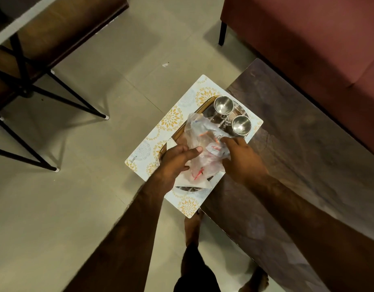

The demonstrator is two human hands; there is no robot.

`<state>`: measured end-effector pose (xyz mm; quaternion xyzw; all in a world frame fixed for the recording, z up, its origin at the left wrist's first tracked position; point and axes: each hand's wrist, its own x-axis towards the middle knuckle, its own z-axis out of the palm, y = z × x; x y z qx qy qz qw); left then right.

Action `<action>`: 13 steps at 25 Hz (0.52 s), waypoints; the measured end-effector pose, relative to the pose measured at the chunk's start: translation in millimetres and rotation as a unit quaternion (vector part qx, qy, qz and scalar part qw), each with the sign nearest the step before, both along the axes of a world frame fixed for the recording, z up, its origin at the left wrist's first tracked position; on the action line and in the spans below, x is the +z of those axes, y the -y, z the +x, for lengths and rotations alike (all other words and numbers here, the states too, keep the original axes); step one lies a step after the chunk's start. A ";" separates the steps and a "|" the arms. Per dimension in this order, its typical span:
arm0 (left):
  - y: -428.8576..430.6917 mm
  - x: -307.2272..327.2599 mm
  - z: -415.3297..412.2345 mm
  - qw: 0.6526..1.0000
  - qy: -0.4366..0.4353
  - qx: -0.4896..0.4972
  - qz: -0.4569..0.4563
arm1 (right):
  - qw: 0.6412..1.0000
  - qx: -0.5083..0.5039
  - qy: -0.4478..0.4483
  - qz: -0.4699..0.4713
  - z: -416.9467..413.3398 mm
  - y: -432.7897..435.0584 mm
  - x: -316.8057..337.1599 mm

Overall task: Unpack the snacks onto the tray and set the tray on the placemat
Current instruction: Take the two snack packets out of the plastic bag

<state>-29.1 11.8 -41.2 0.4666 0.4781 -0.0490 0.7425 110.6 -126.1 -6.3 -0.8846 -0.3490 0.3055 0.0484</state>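
A clear plastic snack bag (203,144) with red print lies crumpled over a metal tray (205,106) with a golden rim. The tray rests on a white placemat (173,119) patterned with yellow flowers, which overhangs the left edge of a dark wooden table (297,144). My left hand (177,163) grips the bag's near left side. My right hand (243,157) pinches its right side. Two steel cups (223,105) (241,124) stand upright at the tray's far end. White paper napkins (194,182) lie under the bag at the near end.
A maroon sofa (318,39) stands behind the table at the right. Black metal-legged furniture (23,81) occupies the left over a beige tiled floor (118,70). My bare feet (192,226) show below the table's edge.
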 end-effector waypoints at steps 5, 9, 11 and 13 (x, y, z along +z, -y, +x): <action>-1.3 9.3 1.9 0.995 0.071 0.012 -0.073 | 0.999 0.000 -0.015 0.044 2.0 1.5 13.3; 0.7 24.1 8.9 0.995 -0.005 -0.040 0.094 | 0.989 -0.025 0.011 0.147 -10.0 11.0 40.8; 1.0 30.0 12.3 0.978 -0.028 -0.080 0.191 | 0.983 -0.033 0.024 0.177 -21.9 17.1 56.4; -0.5 37.2 15.5 0.972 -0.025 -0.099 0.212 | 0.984 -0.027 0.030 0.174 -34.1 21.8 67.5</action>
